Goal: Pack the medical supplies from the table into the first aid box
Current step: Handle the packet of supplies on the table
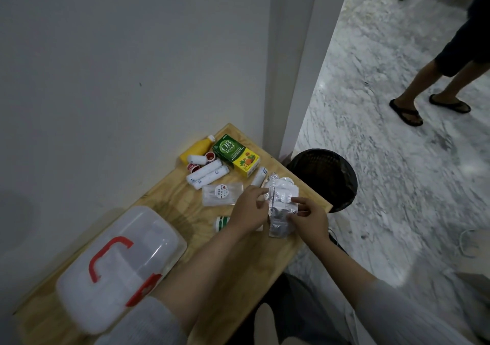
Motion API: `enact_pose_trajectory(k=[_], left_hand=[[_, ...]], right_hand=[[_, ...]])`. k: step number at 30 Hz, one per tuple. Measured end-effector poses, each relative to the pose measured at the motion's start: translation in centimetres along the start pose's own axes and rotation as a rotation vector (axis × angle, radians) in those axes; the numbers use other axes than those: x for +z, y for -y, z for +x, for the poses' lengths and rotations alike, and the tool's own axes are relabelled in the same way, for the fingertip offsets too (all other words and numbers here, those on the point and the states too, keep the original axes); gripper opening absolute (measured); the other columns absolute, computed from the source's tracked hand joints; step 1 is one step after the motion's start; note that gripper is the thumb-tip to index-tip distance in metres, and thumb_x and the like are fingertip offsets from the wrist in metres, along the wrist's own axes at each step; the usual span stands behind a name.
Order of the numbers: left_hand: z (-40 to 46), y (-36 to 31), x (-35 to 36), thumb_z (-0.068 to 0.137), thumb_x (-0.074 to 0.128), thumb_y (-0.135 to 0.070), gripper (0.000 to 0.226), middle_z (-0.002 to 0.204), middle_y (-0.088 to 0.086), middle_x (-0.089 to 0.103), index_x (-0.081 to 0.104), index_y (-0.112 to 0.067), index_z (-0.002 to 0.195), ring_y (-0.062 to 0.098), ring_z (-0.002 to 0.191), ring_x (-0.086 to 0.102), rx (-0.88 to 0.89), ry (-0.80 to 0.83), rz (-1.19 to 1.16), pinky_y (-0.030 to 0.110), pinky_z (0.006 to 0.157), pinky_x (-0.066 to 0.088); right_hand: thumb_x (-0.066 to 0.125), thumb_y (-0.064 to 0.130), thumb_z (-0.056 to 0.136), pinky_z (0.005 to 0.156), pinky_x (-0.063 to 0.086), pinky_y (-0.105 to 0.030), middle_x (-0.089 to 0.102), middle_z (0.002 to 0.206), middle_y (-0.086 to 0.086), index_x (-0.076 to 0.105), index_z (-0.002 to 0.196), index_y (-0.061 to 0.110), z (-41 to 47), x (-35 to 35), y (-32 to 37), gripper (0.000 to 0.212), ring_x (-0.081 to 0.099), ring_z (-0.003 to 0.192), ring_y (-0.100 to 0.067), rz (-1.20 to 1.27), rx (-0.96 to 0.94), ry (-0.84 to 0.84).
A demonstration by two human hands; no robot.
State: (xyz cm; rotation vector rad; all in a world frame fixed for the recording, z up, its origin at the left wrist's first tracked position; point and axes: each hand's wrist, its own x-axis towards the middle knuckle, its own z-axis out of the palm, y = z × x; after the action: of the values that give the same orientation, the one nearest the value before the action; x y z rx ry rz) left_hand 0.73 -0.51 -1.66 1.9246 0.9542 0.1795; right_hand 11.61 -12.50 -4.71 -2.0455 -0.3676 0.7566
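Observation:
A translucent white first aid box (116, 268) with a red handle and red latch stands closed at the near left of the wooden table (254, 265). Both hands hold a stack of silver pill blister packs (281, 204) just above the table's right edge: my left hand (249, 212) pinches its left side, my right hand (310, 217) its right side. Beyond them lie a clear cling film packet (221, 193), several white bandage rolls (208, 176), a green and yellow OB herbal carton (236, 155), a yellow bottle (196, 148) and a green-striped white tube (222, 222), partly hidden by my left hand.
The table stands against a white wall (127, 79). A black mesh waste bin (326, 177) sits on the floor just past the table's right edge. Another person's legs in sandals (429, 98) stand on the marble floor at the far right.

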Motion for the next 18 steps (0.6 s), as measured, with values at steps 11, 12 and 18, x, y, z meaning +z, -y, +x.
enact_pose_trajectory(k=[11, 12, 18], left_hand=[[4.5, -5.6, 0.4, 0.082, 0.058, -0.016, 0.03, 0.114, 0.001, 0.059, 0.062, -0.015, 0.112, 0.013, 0.079, 0.065, 0.225, -0.286, 0.06, 0.033, 0.066, 0.052], [5.4, -6.3, 0.6, 0.081, 0.058, -0.015, 0.031, 0.113, 0.0, 0.059, 0.062, -0.015, 0.112, 0.012, 0.075, 0.065, 0.224, -0.294, 0.065, 0.03, 0.063, 0.05], [12.1, -9.9, 4.2, 0.08, 0.057, -0.009, 0.034, 0.111, 0.001, 0.058, 0.06, -0.013, 0.114, 0.02, 0.08, 0.063, 0.215, -0.183, 0.117, 0.03, 0.069, 0.047]], right_hand=[[0.076, 0.006, 0.073, 0.07, 0.051, -0.029, 0.057, 0.068, -0.003, 0.068, 0.102, 0.004, 5.3, -6.2, 4.1, 0.03, 0.056, 0.067, -0.018, 0.273, -0.038, -0.255], [0.075, 0.006, 0.074, 0.071, 0.049, -0.029, 0.056, 0.069, -0.003, 0.068, 0.103, 0.003, 6.2, -7.0, 4.3, 0.03, 0.055, 0.068, -0.018, 0.263, -0.029, -0.27], [0.068, 0.006, 0.081, 0.075, 0.042, -0.026, 0.061, 0.085, -0.006, 0.065, 0.113, 0.003, 12.5, -10.9, 3.6, 0.033, 0.056, 0.079, -0.017, 0.085, 0.038, -0.304]])
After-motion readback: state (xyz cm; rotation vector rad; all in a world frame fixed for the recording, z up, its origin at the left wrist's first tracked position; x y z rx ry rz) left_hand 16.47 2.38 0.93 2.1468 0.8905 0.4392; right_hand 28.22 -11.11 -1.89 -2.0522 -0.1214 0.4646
